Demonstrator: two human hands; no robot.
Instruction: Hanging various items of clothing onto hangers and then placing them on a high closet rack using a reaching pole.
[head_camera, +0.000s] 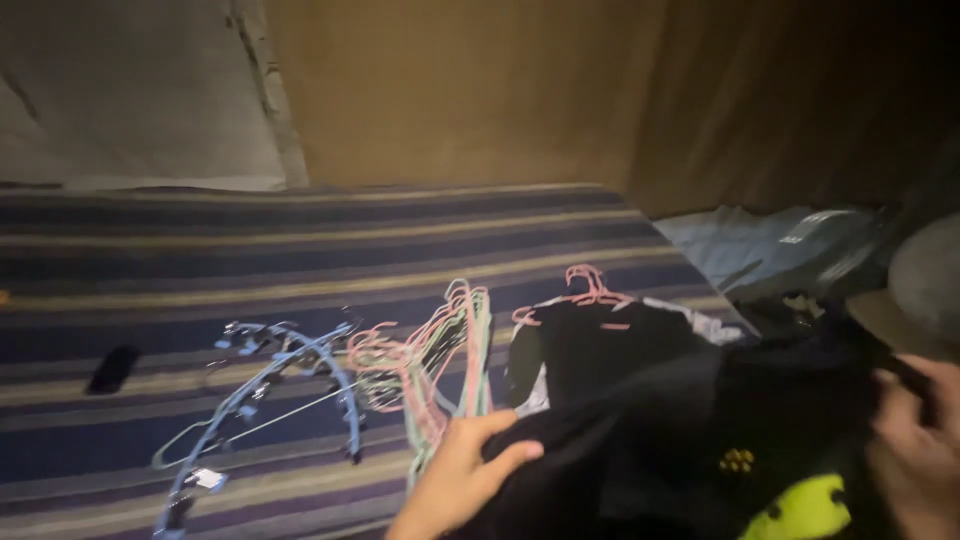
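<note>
Both hands grip a black garment (640, 440) low right: left hand (465, 475) clutching its edge, right hand (915, 440) clenched on its far side. Beneath lies a striped blue bedcover (300, 250) strewn with plastic hangers (400, 370); tan walls (450, 90) behind

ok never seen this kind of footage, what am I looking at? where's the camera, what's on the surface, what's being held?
One picture, taken from a camera worn on a person's head, looking down at their own bare hands; there is no robot. The left hand grips the edge of a dark garment, and the right hand touches it at the far side. They work over a striped blanket. On it lie a bunch of pink and green hangers, blue clip hangers, a small dark flat object and another dark garment on a pink hanger. The scene is dim and blurred.
</note>
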